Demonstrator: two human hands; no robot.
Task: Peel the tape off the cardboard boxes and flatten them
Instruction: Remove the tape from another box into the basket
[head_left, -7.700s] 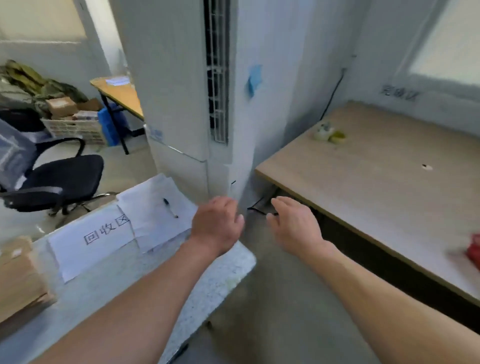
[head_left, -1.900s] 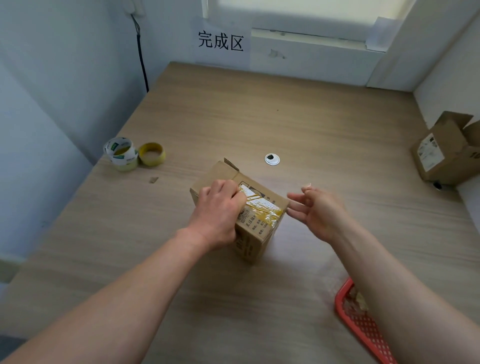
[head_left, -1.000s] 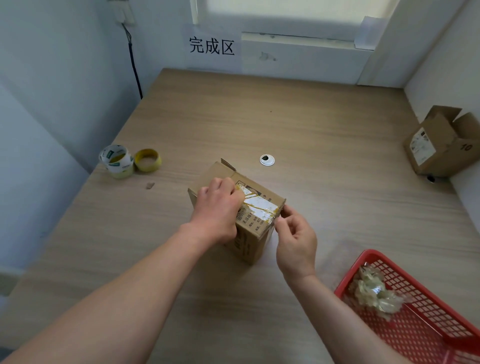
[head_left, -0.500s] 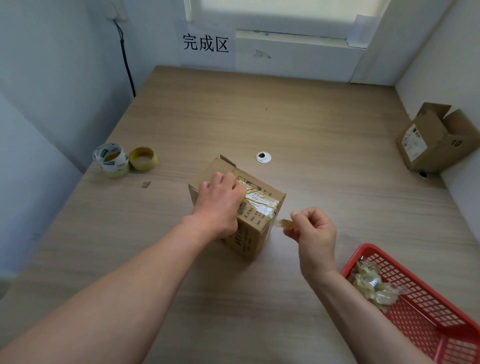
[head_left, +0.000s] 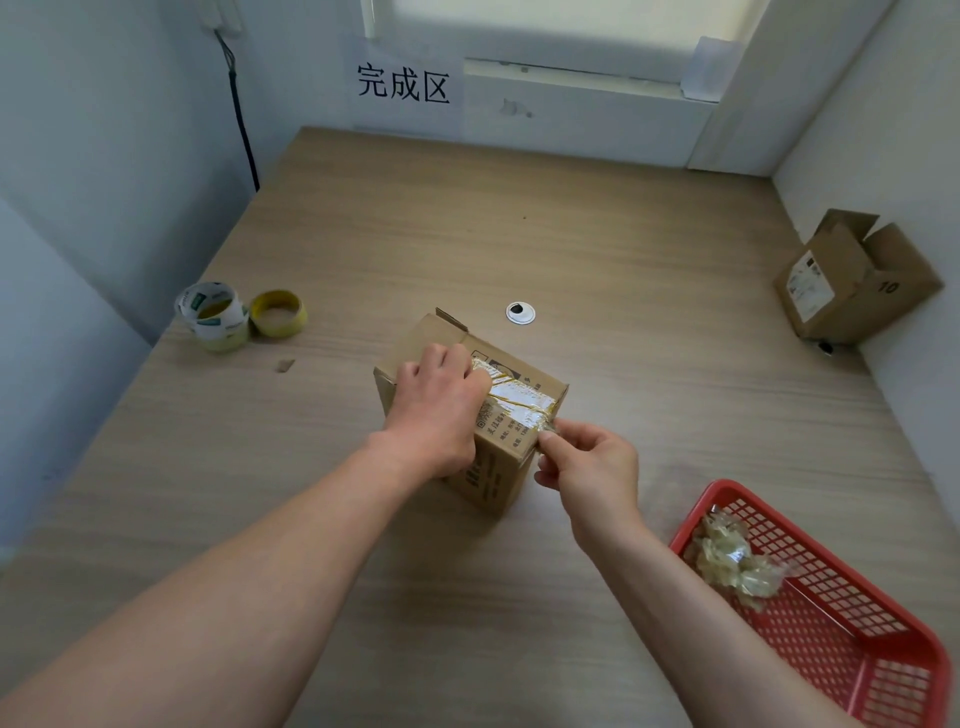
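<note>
Yellow and clear tape rolls (head_left: 213, 317) sit well to the left of the cardboard box (head_left: 493, 467), outside the working space, probably because peeling does not need them. The left hand (head_left: 439, 410) lies on the left part of the box's top with its fingers curled, holding the box down on the table (head_left: 467, 234). I judge this keeps the light box from sliding or lifting when the strip is pulled. The box stands upright near the table's middle. Shiny tape (head_left: 519, 397) covers its top seam and runs to the right-hand edge. At that edge the right hand (head_left: 592, 462) is closed in a pinch on the tape's loose end, placed so that a pull would run back along the seam. To the right of the box and nearer the person, a red basket (head_left: 831, 649) holds a wad of peeled tape (head_left: 732, 561) and is close enough for dropping scraps. Far right of the box, against the wall, a second box (head_left: 852, 280) waits with its flaps open.
</note>
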